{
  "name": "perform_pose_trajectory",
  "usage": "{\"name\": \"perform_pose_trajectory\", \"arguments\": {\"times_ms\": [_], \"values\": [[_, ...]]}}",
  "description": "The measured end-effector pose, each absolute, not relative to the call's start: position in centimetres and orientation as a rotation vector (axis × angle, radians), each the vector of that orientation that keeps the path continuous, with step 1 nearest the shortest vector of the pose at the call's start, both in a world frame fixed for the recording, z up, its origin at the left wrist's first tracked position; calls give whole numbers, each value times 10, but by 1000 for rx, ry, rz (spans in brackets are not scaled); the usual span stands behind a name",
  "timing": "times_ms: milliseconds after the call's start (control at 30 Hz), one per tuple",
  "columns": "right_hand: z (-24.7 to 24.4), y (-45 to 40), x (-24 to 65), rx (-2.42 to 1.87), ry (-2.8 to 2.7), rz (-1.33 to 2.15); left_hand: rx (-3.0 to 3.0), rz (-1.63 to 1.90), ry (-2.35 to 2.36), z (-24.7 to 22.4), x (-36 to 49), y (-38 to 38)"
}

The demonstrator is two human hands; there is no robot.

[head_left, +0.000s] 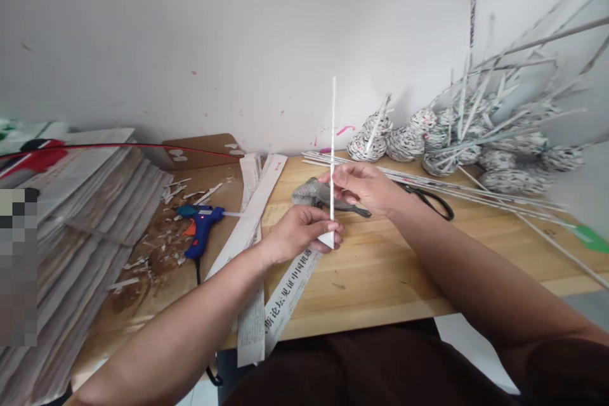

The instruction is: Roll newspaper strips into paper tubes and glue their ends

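Note:
A thin white paper stick (333, 120), rolled from newspaper, stands upright between my hands. My left hand (295, 233) pinches its lower end, where it joins a flat strip of newspaper (291, 288) with large black printed characters hanging toward the table's front edge. My right hand (366, 185) has its thumb and fingers closed round the stick higher up. Behind my hands lies a grey fabric item (309, 191), partly covered by them. More flat newspaper strips (250, 323) lie to the left of my left hand.
A blue glue gun (202, 231) lies on the left among paper scraps, beside a tall newspaper stack (114, 203). Several rolled sticks (476, 189) and a black handle loop (440, 202) lie at right. Woven paper shapes (404, 143) with protruding sticks stand by the wall.

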State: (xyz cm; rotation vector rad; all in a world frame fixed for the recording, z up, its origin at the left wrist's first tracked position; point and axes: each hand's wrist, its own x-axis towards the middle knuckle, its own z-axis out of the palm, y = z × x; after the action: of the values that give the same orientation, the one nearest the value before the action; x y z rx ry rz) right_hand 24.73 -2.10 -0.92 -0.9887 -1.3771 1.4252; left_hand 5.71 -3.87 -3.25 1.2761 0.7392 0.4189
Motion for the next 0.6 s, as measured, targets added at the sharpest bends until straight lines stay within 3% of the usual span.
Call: {"name": "perform_pose_trajectory", "arguments": {"times_ms": [267, 400, 600], "values": [[-14, -20, 242, -995, -1229, 1391, 1271, 417, 730, -30, 57, -39], [-13, -20, 244, -950, -1372, 1554, 1265, 444, 723, -33, 57, -39], [-10, -21, 246, -961, -1296, 1431, 1280, 417, 719, -34, 57, -39]]}}
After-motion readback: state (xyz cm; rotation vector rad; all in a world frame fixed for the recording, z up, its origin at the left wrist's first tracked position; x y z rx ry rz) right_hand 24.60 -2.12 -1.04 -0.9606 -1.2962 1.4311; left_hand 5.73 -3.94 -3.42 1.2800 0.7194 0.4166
